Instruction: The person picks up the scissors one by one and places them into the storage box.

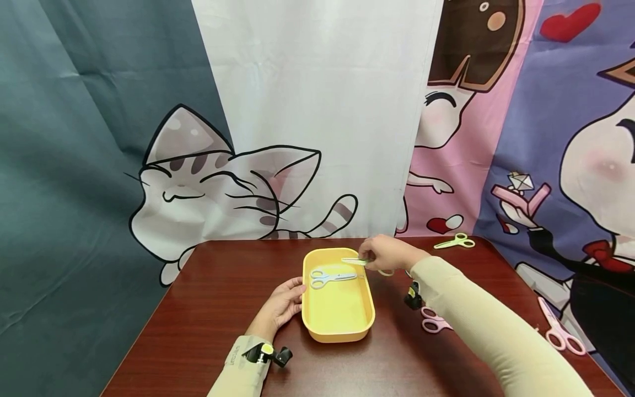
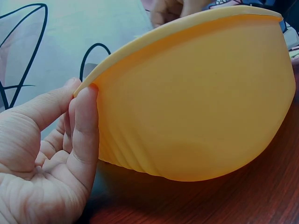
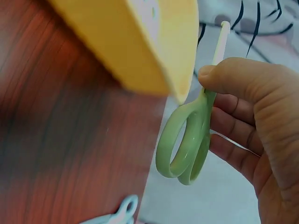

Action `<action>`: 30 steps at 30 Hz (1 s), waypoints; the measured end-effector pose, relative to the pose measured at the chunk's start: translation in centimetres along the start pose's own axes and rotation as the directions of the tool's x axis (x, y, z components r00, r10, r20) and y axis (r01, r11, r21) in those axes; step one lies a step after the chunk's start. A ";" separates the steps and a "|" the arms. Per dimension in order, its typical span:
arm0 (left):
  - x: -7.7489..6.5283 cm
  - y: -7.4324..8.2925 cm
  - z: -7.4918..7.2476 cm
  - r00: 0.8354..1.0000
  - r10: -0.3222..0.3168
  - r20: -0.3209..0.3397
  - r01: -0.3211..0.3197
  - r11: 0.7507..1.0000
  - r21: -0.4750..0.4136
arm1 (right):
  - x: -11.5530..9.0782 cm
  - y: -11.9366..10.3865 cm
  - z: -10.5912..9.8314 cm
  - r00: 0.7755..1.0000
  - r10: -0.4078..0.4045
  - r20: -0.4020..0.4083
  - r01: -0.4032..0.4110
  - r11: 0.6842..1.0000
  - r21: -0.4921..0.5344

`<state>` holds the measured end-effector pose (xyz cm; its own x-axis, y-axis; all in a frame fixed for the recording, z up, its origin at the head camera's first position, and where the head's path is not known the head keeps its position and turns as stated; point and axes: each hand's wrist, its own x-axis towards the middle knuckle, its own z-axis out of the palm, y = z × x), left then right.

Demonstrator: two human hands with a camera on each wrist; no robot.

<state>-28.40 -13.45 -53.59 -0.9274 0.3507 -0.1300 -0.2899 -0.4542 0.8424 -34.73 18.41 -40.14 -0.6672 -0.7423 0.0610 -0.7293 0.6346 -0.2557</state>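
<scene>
A yellow plastic bin (image 1: 337, 309) with smooth walls and round corners stands on a shiny table (image 1: 218, 314). The table is dark red-brown with thin wood-like lines. The left hand (image 1: 281, 303) pinches the bin's left rim between thumb and fingers. The right hand (image 1: 386, 251) holds green scissors (image 3: 193, 141) up at the bin's far right corner. Their handles are smooth, round loops, and their pale, thin blade reaches over the bin's rim. The right hand hides part of these scissors from the head view. Inside the bin, near its far end, lie light blue scissors (image 1: 333, 278), with their loops toward the bin's left wall.

Other scissors lie to the right of the bin. A second green pair (image 1: 454, 242) is beyond its far right corner, by the table's back edge. A pink pair (image 1: 434, 320) is nearer the bin, with its blades hidden under the cream right sleeve (image 1: 486, 325). Another pink pair (image 1: 557, 329) lies well apart from the bin, farther right. The right wrist view also shows a pale blue handle (image 3: 120, 216) on the table. Behind the bin hangs a soft, wrinkled cloth (image 1: 317, 82) with a smiling cat (image 1: 208, 204) on it.
</scene>
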 end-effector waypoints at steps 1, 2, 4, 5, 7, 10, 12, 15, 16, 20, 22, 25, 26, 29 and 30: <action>0.0 0.0 -0.1 1.000 0.001 0.001 -0.001 1.000 0.000 | 0.5 -0.5 0.1 1.000 -0.017 -0.002 0.017 1.000 -0.005; 0.0 0.0 -0.1 1.000 0.002 0.001 -0.002 1.000 -0.002 | 1.0 -1.0 0.2 1.000 -0.030 0.001 0.030 1.000 -0.009; 0.0 0.0 -0.2 1.000 0.003 0.002 -0.003 1.000 -0.005 | 1.9 -1.9 0.4 0.998 -0.055 0.009 0.055 0.998 -0.014; 0.0 0.0 -0.2 1.000 0.002 0.001 -0.002 1.000 -0.009 | 2.3 -2.3 0.5 0.998 -0.062 0.016 0.062 0.998 -0.015; 0.0 0.0 -0.2 1.000 0.000 -0.002 0.000 1.000 -0.011 | 3.0 -3.0 0.8 0.996 -0.080 0.029 0.080 0.997 -0.017; 0.1 0.0 -0.1 1.000 -0.001 0.000 0.001 1.000 -0.003 | 3.8 -3.8 1.4 0.994 -0.100 0.044 0.101 0.995 -0.005; 0.2 0.0 -0.1 1.000 -0.001 0.005 0.001 1.000 0.009 | 4.2 -4.0 2.0 0.992 -0.116 0.051 0.116 0.993 -0.004; 0.2 -0.1 -0.1 1.000 0.001 0.009 -0.002 1.000 0.024 | 4.7 -4.1 2.9 0.989 -0.132 0.064 0.133 0.991 -0.005; 0.2 -0.1 -0.1 1.000 0.002 0.007 -0.002 1.000 0.026 | 4.8 -4.1 3.2 0.989 -0.131 0.072 0.132 0.991 -0.012; 0.1 -0.2 -0.1 1.000 0.009 0.001 -0.009 0.999 0.034 | 5.3 -4.0 4.4 0.988 -0.115 0.107 0.117 0.993 -0.012; 0.1 -0.2 -0.1 1.000 0.009 -0.003 -0.009 0.999 0.031 | 5.5 -4.0 5.0 0.986 -0.106 0.125 0.109 0.994 -0.013; 0.1 -0.2 -0.1 1.000 0.005 -0.007 -0.005 1.000 0.026 | 5.7 -4.0 5.7 0.984 -0.088 0.155 0.091 0.996 -0.012; 0.0 -0.2 -0.1 1.000 0.004 -0.008 -0.003 1.000 0.028 | 5.8 -4.0 5.8 0.983 -0.079 0.164 0.083 0.996 -0.017; 0.0 0.0 -0.1 1.000 -0.002 -0.008 0.003 1.000 0.029 | 5.9 -4.2 6.0 0.981 -0.042 0.189 0.046 0.999 -0.021; 0.0 0.1 -0.1 1.000 -0.002 -0.005 0.003 1.000 0.031 | 6.0 -4.2 6.0 0.980 -0.032 0.195 0.037 0.999 -0.022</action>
<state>-28.45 -13.56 -53.56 -0.9279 0.3477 -0.1348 -0.2850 -0.4280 0.8577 -34.74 9.96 -44.50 -0.6016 -0.7897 -0.1201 -0.7564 0.6116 -0.2320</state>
